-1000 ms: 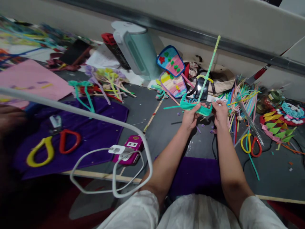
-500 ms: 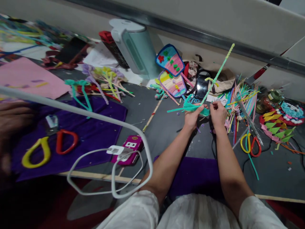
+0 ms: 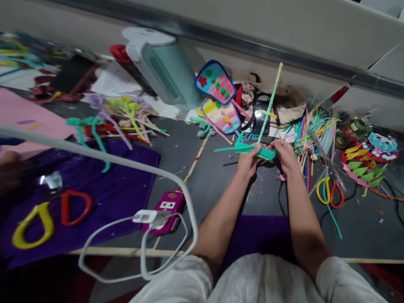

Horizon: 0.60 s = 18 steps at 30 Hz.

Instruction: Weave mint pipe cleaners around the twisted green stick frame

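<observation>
The light is dim and cool; its source cannot be told. A soft shadow darkens the wall (image 3: 284,31) right of the pitcher (image 3: 173,75), and a thin one streaks the desk (image 3: 206,185) nearer the wearer. Well below the pitcher, the space beneath the desk sinks almost to black. Left of it and nearer, glare whitens the blades of the scissors (image 3: 65,208), wide-angle stretch swells their handles, and another person's hand (image 3: 11,168) smears. The hands (image 3: 286,156) to its right look crisper.

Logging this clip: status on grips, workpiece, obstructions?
Left grip closed on turquoise fuzzy-stem piece. Right grip at its right end. White cable crosses left of view, clear of both.
</observation>
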Available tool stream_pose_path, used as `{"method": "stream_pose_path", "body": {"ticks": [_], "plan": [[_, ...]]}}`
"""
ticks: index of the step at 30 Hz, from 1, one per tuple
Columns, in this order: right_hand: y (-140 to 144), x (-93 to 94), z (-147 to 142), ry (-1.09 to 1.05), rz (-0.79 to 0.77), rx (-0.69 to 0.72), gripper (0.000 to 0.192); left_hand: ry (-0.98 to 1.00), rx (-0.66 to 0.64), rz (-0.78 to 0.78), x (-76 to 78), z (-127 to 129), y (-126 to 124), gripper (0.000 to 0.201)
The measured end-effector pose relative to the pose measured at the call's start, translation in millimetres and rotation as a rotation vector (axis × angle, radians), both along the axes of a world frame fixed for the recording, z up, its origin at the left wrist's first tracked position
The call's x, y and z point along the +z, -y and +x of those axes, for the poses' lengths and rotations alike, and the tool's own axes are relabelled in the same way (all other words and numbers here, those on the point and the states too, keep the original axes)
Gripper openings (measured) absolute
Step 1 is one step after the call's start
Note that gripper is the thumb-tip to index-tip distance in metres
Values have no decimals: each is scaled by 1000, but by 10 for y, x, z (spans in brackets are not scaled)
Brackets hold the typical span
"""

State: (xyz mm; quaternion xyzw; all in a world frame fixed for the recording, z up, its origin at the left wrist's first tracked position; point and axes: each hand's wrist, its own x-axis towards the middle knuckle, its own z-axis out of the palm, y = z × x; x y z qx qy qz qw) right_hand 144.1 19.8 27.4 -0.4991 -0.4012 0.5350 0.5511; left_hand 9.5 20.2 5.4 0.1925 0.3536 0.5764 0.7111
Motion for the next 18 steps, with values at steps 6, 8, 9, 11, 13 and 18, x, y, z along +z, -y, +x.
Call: {"method": "stream_pose_path", "body": {"ticks": [6,8,9,11,13,18], "plan": [[81,63,-35,634,239,-221,31,-53,75,23,60,20,64,42],[105,81,-29,776,270,-276,24,-73,81,43,85,29,84,42],[117,88,-27,824,279,-293,20,-79,90,55,97,35,94,43],[133,98,-23,880,291,-315,15,-91,116,75,113,46,111,43],[136,96,-13,863,279,-320,15,-114,141,87,118,52,123,42],[86,64,66,438,120,-217,24,-119,87,36,85,-11,91,43]]}}
